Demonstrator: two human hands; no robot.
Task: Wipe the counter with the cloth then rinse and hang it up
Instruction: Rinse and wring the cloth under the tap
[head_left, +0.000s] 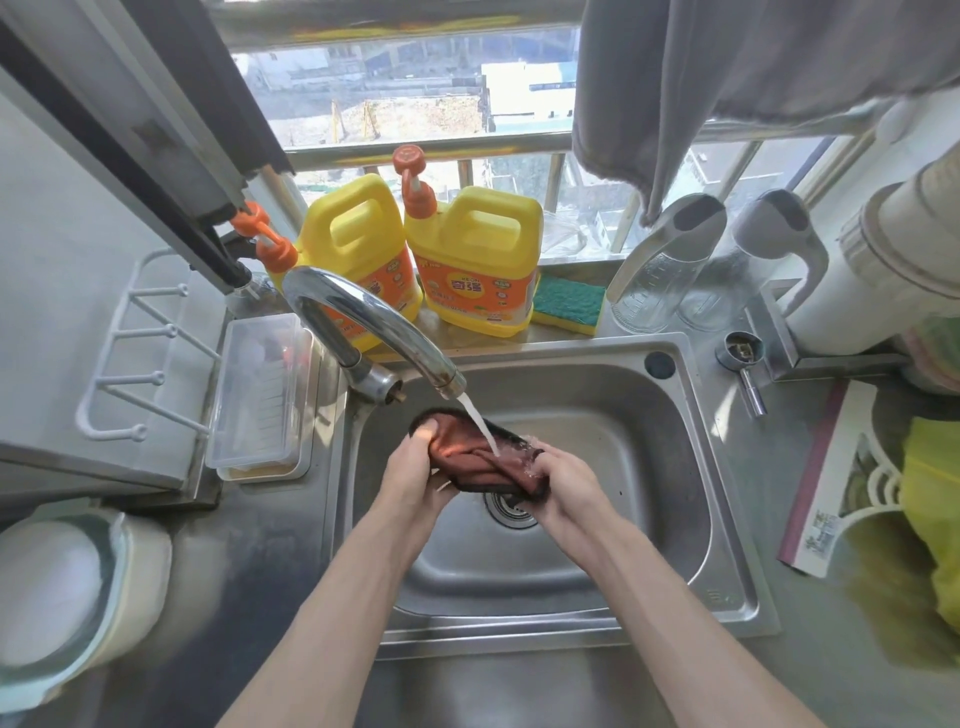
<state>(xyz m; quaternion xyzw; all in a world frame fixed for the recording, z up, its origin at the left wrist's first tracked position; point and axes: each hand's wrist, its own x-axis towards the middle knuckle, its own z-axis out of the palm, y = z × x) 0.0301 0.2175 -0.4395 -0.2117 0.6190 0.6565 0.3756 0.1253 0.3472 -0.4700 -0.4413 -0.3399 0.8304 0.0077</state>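
Note:
A dark brown cloth (470, 457) is bunched between both hands over the steel sink (649, 467). Water runs from the curved chrome tap (363, 322) onto the middle of the cloth. My left hand (413, 470) grips the cloth's left end, thumb on top. My right hand (563, 480) grips its right end, fingers curled round it. The drain (506, 509) shows just below the cloth. The steel counter (270, 561) surrounds the sink.
Two yellow detergent jugs (475, 260) and a green-yellow sponge (569, 304) stand on the sill behind the sink. A white hook rack (140, 358) and clear lidded box (260, 395) sit left. Grey cloth (701, 78) hangs top right. A box (831, 478) and yellow bag (935, 493) lie right.

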